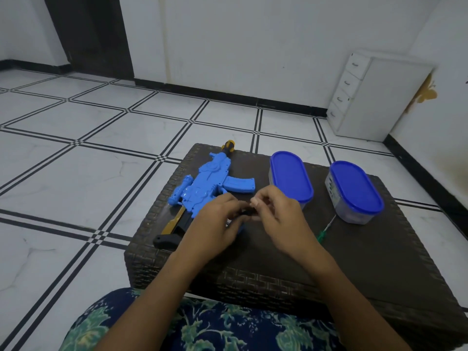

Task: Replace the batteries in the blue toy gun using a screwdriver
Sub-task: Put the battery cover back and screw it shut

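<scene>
Gun (202,188) lies flat on the surface (329,262), left side, stock toward you. Screwdriver (323,235) lies to your right, not in hand. Step in hand, likely the battery cover or a cell at the grip; too small to tell which. Your left hand (215,229) and right hand (278,219) meet there, fingers (255,201) curled narrow, pinching a small dark piece (247,212) between them. Next move: seat or free that piece while keeping the gun steady.

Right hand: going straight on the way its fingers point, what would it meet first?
Likely the left hand, which holds a small dark piece just ahead of the right hand; the toy gun lies beyond.
</scene>
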Demonstrator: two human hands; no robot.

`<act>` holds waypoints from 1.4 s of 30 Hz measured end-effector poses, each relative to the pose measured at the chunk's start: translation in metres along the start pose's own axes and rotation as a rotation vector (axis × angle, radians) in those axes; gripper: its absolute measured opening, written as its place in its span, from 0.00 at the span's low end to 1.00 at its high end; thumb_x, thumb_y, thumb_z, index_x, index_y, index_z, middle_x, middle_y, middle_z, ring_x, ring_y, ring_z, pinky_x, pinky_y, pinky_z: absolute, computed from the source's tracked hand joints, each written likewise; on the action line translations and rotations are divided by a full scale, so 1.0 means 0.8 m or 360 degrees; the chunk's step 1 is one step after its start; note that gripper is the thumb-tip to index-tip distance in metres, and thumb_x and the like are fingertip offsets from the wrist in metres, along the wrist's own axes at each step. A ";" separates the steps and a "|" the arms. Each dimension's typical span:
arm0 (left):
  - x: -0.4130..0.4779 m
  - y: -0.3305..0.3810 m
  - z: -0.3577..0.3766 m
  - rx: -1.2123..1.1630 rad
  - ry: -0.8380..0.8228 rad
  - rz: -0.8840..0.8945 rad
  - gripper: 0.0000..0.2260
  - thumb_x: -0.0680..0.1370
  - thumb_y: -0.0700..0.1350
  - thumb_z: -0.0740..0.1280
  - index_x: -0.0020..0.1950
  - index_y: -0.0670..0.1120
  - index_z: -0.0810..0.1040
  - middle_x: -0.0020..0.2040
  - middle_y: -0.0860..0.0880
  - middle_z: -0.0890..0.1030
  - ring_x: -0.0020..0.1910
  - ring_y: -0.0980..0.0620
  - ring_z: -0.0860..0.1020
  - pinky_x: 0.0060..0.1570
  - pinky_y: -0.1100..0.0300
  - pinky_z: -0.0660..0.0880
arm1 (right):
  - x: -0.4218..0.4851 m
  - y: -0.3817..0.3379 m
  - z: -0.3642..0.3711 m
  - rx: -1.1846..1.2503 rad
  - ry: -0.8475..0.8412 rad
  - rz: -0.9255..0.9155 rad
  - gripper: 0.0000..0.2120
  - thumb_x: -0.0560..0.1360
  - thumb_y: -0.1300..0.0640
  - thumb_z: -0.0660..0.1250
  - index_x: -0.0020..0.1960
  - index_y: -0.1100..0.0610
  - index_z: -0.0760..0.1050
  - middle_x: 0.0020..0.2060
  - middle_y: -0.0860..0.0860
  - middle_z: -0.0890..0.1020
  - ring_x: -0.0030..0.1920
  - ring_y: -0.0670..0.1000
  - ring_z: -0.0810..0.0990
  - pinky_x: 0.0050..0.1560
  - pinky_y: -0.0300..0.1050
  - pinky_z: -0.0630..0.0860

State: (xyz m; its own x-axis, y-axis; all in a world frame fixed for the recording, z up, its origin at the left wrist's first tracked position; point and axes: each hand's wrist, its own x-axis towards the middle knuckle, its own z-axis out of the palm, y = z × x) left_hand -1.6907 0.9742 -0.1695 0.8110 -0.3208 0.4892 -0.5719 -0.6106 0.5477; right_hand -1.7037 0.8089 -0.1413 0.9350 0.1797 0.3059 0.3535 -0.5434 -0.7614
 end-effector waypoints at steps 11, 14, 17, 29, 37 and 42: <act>0.007 0.012 -0.021 -0.1773 0.0120 -0.1654 0.04 0.74 0.36 0.70 0.44 0.36 0.79 0.32 0.42 0.82 0.32 0.51 0.82 0.32 0.63 0.79 | -0.007 0.010 0.022 -0.0086 -0.0047 0.0062 0.19 0.68 0.51 0.78 0.57 0.54 0.81 0.45 0.47 0.84 0.42 0.44 0.82 0.44 0.41 0.81; 0.010 0.010 -0.028 -0.1691 0.0065 -0.1740 0.06 0.73 0.35 0.71 0.47 0.34 0.80 0.33 0.40 0.82 0.31 0.49 0.82 0.31 0.63 0.79 | -0.007 0.008 0.024 -0.0071 -0.0044 0.0029 0.22 0.67 0.51 0.79 0.59 0.54 0.81 0.43 0.46 0.82 0.41 0.46 0.81 0.44 0.40 0.81; 0.011 0.008 -0.035 -0.1631 -0.0055 -0.1770 0.07 0.73 0.35 0.70 0.48 0.34 0.80 0.36 0.39 0.83 0.32 0.48 0.83 0.31 0.63 0.79 | -0.005 0.010 0.022 -0.0019 -0.0105 0.0003 0.22 0.67 0.52 0.79 0.60 0.54 0.81 0.42 0.43 0.81 0.40 0.44 0.80 0.42 0.35 0.78; -0.004 -0.010 -0.036 0.0017 0.0206 -0.1119 0.14 0.73 0.52 0.65 0.35 0.44 0.81 0.31 0.49 0.81 0.32 0.48 0.80 0.37 0.56 0.79 | -0.001 0.002 0.000 -0.0427 -0.0417 0.0172 0.16 0.68 0.54 0.75 0.55 0.54 0.84 0.38 0.44 0.80 0.34 0.42 0.76 0.36 0.34 0.70; -0.008 -0.016 -0.025 0.0447 -0.0507 -0.0780 0.27 0.76 0.61 0.62 0.74 0.58 0.64 0.77 0.58 0.59 0.76 0.56 0.54 0.70 0.43 0.55 | -0.004 -0.012 0.025 -0.0800 -0.0532 0.0074 0.09 0.77 0.51 0.66 0.53 0.52 0.81 0.42 0.52 0.70 0.44 0.50 0.70 0.38 0.43 0.62; -0.006 -0.014 -0.026 0.0367 -0.0454 -0.0879 0.24 0.76 0.60 0.65 0.71 0.60 0.67 0.76 0.60 0.61 0.75 0.58 0.55 0.68 0.47 0.53 | -0.005 -0.013 0.043 -0.0964 -0.0547 0.0089 0.14 0.81 0.52 0.60 0.65 0.51 0.75 0.48 0.52 0.65 0.56 0.54 0.69 0.50 0.45 0.67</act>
State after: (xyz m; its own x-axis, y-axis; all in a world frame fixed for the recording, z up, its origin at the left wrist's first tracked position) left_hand -1.6907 0.9976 -0.1632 0.9964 -0.0760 -0.0380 -0.0476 -0.8694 0.4917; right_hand -1.7102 0.8416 -0.1542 0.9429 0.3331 0.0016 0.3195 -0.9029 -0.2876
